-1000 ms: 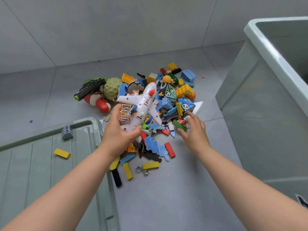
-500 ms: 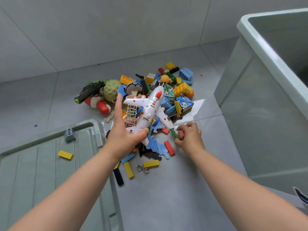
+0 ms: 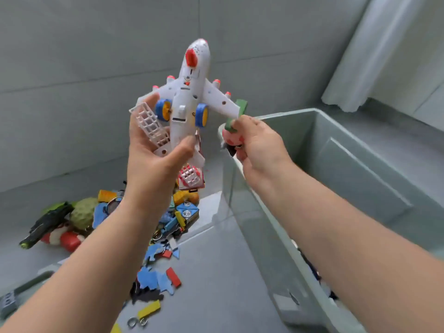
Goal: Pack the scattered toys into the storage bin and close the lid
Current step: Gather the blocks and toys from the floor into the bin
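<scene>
Plane point(image 3: 189, 99) stands nose-up, gripped in left hand point(image 3: 153, 152), beside right hand point(image 3: 260, 145) clutching small toys point(image 3: 231, 138) at storage bin point(image 3: 288, 114) rim.

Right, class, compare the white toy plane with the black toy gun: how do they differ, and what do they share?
Colour: the toy plane is white with red and blue details, while the toy gun is black and green. Pose: the left hand holds the plane nose up, while the gun lies flat among toys on the floor. Both are toys outside the storage bin.
</scene>
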The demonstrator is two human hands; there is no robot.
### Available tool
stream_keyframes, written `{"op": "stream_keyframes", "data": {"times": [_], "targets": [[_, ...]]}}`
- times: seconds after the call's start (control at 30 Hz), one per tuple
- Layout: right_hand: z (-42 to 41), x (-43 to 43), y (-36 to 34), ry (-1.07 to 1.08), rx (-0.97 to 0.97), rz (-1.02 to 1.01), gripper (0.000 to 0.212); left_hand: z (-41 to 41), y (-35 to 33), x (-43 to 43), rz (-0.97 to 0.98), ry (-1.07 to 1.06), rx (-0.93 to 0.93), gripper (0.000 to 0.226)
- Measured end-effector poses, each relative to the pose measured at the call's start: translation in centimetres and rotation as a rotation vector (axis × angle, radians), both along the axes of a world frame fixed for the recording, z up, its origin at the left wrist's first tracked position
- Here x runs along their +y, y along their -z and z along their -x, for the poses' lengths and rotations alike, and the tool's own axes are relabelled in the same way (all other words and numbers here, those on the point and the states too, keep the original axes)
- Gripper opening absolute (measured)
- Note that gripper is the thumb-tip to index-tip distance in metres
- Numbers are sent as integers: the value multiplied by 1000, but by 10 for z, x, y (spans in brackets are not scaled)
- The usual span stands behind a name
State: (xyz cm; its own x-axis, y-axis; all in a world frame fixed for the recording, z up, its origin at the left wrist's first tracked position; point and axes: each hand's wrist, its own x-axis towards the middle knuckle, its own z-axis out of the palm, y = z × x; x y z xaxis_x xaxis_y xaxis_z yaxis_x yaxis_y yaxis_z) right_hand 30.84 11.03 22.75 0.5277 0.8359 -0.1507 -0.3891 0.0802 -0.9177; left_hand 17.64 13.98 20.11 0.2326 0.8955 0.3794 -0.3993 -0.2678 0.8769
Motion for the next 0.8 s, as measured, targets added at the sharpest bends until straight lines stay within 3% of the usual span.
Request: {"op": "stream_keyframes", "data": {"times": [0.1,0.2,0.3,0.37,0.43,0.53,0.57,0.67,0.8], "targets": [[-75,-20,-30,-44,-306,112,11,-70,-26,-3,60,89,-75,58],[-148,-64,-30,-68,-447,350,7,-140,-20,-20,203,181,-105,49],[-203,-103,12,-85,-354,643,17,-196,6,-47,449,221,-42,42],[-221,-120,49,-115,-270,772,17,-221,36,-61,657,243,127,42],[-230,-130,78,-142,-239,852,17,-233,65,-67,829,281,336,57],[-234,-137,98,-135,-109,866,10,-235,90,-70,982,288,556,61],[-235,-138,100,-119,-57,853,8,-232,89,-71,1011,301,604,62],[-242,-139,99,-63,14,806,30,-224,85,-65,1008,304,728,59],[-238,-140,81,-114,-44,747,42,-203,63,-60,965,277,683,48]]}}
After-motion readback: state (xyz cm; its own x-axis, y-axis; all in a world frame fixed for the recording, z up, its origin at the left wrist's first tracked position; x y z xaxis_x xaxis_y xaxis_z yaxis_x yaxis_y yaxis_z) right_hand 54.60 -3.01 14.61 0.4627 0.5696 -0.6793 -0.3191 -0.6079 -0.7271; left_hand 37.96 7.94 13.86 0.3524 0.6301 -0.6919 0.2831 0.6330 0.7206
